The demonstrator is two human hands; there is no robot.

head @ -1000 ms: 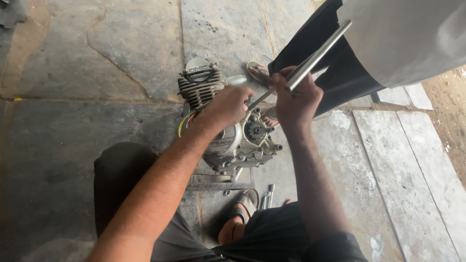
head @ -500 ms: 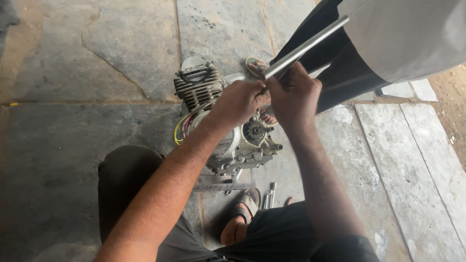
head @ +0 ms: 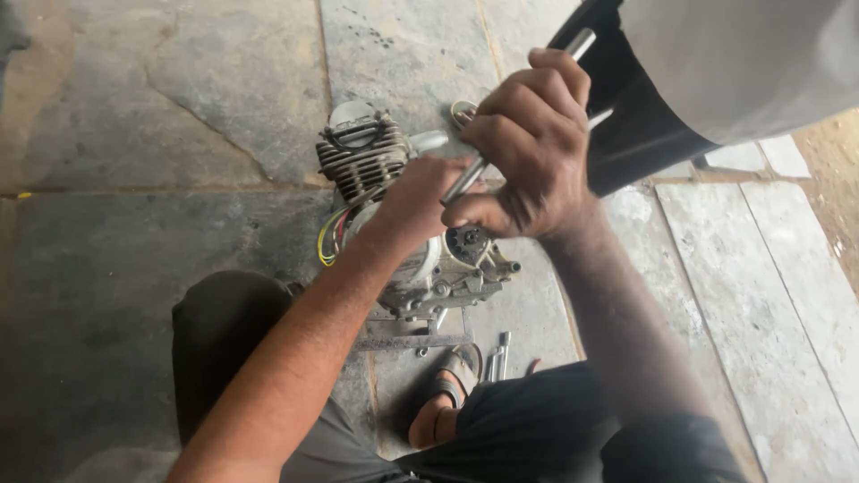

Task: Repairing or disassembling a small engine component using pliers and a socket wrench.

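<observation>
Seen from above: small motorcycle engine [head: 407,228] resting on stone floor [head: 161,134] at centre of frame, finned cylinder [head: 361,156] pointing toward 11 o'clock, coloured wires [head: 329,237] trailing at 9 o'clock of the casing. Right hand [head: 528,152] clenched tight around long metal rod [head: 582,42], positioned directly over the engine's 1 o'clock corner, rod slanting up toward 1 o'clock and down toward the casing. Left hand [head: 416,201] curled over the engine's top, just at 8 o'clock of the right hand, fingers hidden, grip impossible to tell. Sandalled foot [head: 447,394] planted at 6 o'clock of the engine, loose socket tools [head: 499,356] just beside it. Another person's dark trousers and pale shirt [head: 716,63] at 2 o'clock. Compared with half a second before: right fist raised higher and closer to the camera, hands no longer pressed together, engine unmoved.
</observation>
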